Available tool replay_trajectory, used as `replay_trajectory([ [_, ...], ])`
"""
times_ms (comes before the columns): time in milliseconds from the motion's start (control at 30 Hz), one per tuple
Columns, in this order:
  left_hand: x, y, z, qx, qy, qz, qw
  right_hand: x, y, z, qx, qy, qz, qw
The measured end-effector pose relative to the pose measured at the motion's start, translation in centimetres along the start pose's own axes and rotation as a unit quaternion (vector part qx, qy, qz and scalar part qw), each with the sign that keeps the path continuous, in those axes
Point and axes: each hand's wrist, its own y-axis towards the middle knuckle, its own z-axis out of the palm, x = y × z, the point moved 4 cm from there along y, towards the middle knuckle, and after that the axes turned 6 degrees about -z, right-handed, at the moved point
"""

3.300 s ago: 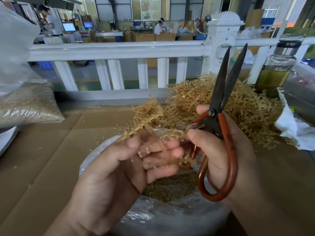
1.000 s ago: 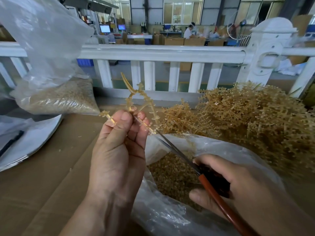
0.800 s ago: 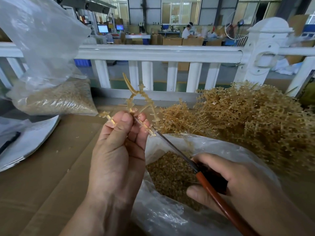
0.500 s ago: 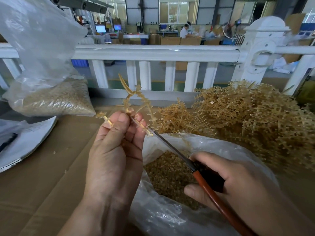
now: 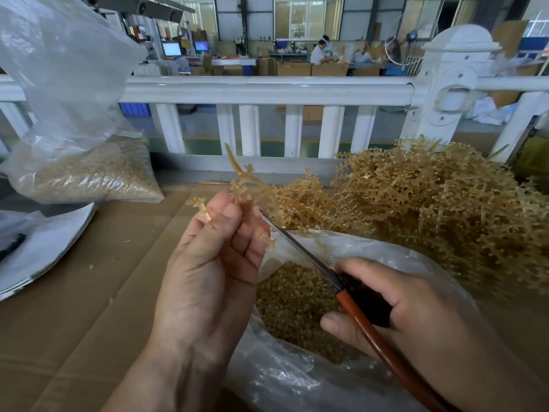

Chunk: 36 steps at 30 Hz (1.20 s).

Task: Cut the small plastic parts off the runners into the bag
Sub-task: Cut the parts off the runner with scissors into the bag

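My left hand (image 5: pixel 214 263) pinches a tan plastic runner (image 5: pixel 242 181) with small parts along its branches, held upright above the clear bag (image 5: pixel 297 382). My right hand (image 5: pixel 416 319) grips red-handled scissors (image 5: pixel 365 322); their thin blades (image 5: pixel 297 248) reach up-left to the runner at my left fingertips. The open bag below holds a heap of cut tan parts (image 5: pixel 297 301). A big tangled pile of uncut runners (image 5: pixel 430 209) lies behind and to the right of the bag.
Brown cardboard (image 5: pixel 89 292) covers the table. A second clear bag of tan parts (image 5: pixel 89 173) stands at the far left, with white paper (image 5: pixel 38 248) in front of it. A white railing (image 5: pixel 267 90) runs along the table's far edge.
Since 3.3 s ago the scissors swung from upright down to the runner, and the view turned left. In the last second the hands barely moved; the blades stay at the runner.
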Motion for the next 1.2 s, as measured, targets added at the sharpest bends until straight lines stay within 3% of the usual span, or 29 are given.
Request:
replay_trajectory([
  [300,0.8,-0.2,0.3,0.03,0.015,-0.041,0.999,-0.2,0.1,-0.3,-0.014,0.023,0.004,1.0],
  [433,0.7,-0.2,0.1,-0.013,0.003,-0.027,1.0,-0.5,-0.2,-0.4,-0.045,0.174,-0.009,0.984],
  [500,0.5,-0.2,0.0,-0.036,-0.007,-0.019,0.999,-0.6,-0.5,-0.5,-0.042,0.285,-0.009,0.958],
  [600,0.2,-0.3,0.0,-0.057,-0.012,-0.008,0.998,-0.9,-0.7,-0.4,-0.01,0.455,-0.008,0.89],
  [667,0.3,-0.4,0.3,-0.046,-0.005,-0.008,0.999,-0.9,-0.6,-0.2,-0.009,0.5,-0.026,0.866],
  [800,1.3,-1.2,1.2,-0.011,0.027,-0.019,0.999,-1.0,-0.1,0.7,-0.1,0.571,-0.009,0.815],
  [900,2.3,-1.8,1.7,-0.003,0.052,-0.027,0.998,-1.4,0.2,0.9,-0.173,0.585,0.002,0.792],
  [1033,2.9,-2.3,2.3,-0.001,0.068,-0.027,0.997,-1.6,0.4,0.9,-0.213,0.607,-0.016,0.765],
  [1200,3.1,-2.4,2.8,0.002,0.072,-0.025,0.997,-2.1,0.4,1.3,-0.241,0.565,0.009,0.789],
])
